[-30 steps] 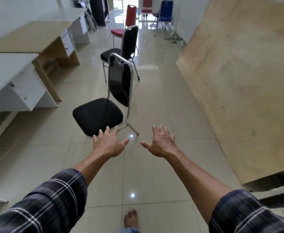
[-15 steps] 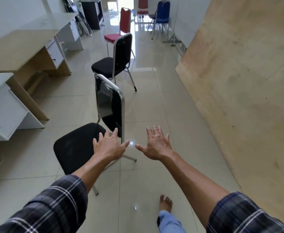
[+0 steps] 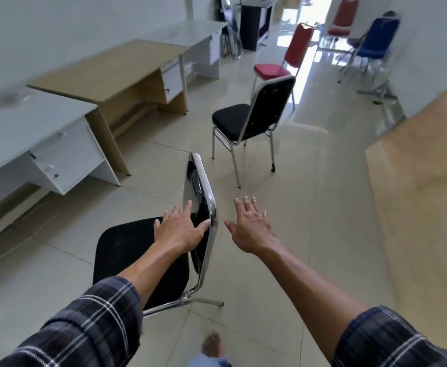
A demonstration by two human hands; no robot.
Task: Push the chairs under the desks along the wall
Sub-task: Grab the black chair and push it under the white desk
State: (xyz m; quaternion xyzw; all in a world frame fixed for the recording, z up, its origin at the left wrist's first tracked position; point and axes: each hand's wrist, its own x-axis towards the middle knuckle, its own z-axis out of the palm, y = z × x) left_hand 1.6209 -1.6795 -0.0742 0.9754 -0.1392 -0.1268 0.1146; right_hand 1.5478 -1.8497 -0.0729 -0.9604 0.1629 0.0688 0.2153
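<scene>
A black padded chair with a chrome frame stands right in front of me, its seat facing left toward the white desk. My left hand lies over the chair's backrest, fingers spread, thumb at the chrome rim. To the right of the backrest my right hand hovers open and apart from it. A second black chair stands farther on, and a red chair beyond it. A wood-topped desk and another white desk run along the left wall.
A large wooden board leans along the right side. A blue chair and another red chair stand at the far end by a dark cabinet. My bare foot is on the tiled floor.
I have stepped closer and turned left. The nearest chair now sits right under my hands, and my left hand has come onto its backrest.
</scene>
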